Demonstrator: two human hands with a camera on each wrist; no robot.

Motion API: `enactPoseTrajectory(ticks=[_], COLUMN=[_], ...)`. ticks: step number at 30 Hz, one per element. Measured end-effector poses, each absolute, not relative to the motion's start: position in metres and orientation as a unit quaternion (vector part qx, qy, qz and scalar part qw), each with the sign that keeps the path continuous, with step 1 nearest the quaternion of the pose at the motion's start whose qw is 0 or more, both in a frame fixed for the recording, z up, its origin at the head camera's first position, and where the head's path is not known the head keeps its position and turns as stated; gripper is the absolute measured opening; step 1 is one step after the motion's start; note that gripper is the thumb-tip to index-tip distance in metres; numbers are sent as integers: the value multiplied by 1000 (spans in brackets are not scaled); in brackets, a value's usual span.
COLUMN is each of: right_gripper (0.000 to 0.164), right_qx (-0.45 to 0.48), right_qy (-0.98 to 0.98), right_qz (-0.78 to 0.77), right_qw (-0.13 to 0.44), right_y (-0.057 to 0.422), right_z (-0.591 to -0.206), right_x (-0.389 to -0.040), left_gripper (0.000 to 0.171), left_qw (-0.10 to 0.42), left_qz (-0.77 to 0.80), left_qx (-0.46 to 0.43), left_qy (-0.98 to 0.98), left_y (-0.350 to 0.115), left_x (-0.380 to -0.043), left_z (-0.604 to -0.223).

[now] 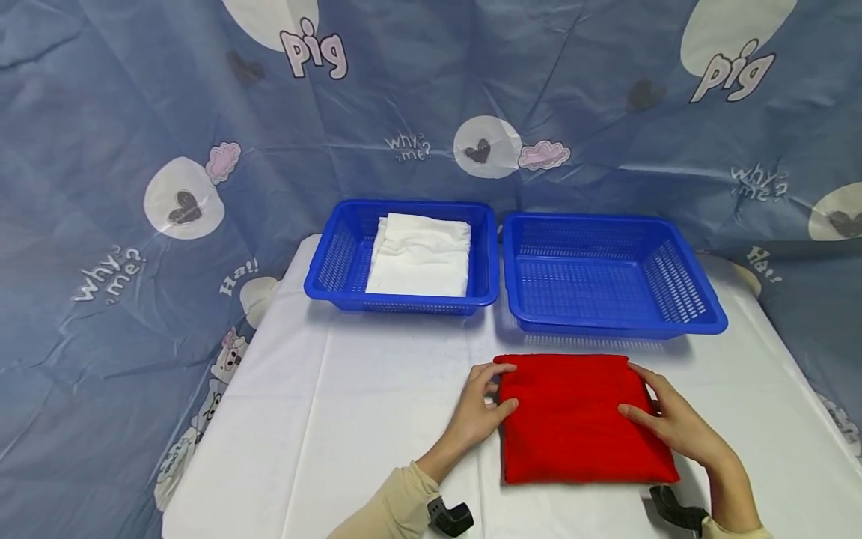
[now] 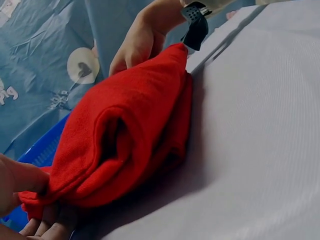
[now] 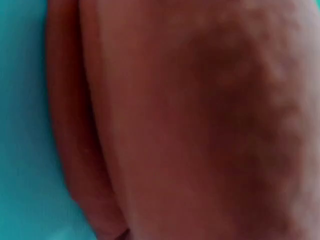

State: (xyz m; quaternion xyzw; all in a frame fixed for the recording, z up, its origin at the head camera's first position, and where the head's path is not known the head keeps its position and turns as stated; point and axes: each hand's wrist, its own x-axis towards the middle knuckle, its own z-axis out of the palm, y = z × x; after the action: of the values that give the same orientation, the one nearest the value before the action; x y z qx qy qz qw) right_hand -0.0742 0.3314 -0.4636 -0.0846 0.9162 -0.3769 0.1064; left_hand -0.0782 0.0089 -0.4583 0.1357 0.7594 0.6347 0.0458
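A folded red cloth [image 1: 572, 427] lies near the front of the white-covered table. My left hand [image 1: 480, 408] grips its left edge, thumb on top and other fingers at the side and beneath. At the opposite edge my right hand [image 1: 676, 423] holds the cloth, its thumb lying on the upper face. From the left wrist, the red cloth [image 2: 125, 100] shows thick rolled layers with a hollow fold, and its near corner is pinched between thumb and fingers. The right wrist view is filled by blurred skin of the right hand [image 3: 190, 120], which hides the cloth there.
Behind the cloth stand two blue plastic baskets. The left basket [image 1: 316, 281] holds folded white cloth [image 1: 424, 258]; the right basket [image 1: 579, 277] has bare mesh showing inside. A blue printed sheet [image 1: 431, 97] hangs behind the white tabletop [image 1: 377, 389].
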Motion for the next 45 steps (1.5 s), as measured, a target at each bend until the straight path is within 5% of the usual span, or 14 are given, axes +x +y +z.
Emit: enactPoseTrajectory(ticks=[32, 39, 45], right_gripper=[75, 73, 73], right_qx=[-143, -148, -173], right_qy=[923, 925, 940], right_qz=[-354, -345, -294], right_qw=[50, 60, -20], right_y=[265, 266, 266], right_z=[-475, -475, -461], right_x=[-93, -86, -83], left_gripper=[44, 49, 64], left_qw=[50, -5, -53], left_qz=[610, 485, 411], left_qx=[124, 190, 239], left_qy=[781, 854, 878], left_y=[-61, -66, -72], left_x=[-100, -106, -105], left_z=[-464, -489, -491])
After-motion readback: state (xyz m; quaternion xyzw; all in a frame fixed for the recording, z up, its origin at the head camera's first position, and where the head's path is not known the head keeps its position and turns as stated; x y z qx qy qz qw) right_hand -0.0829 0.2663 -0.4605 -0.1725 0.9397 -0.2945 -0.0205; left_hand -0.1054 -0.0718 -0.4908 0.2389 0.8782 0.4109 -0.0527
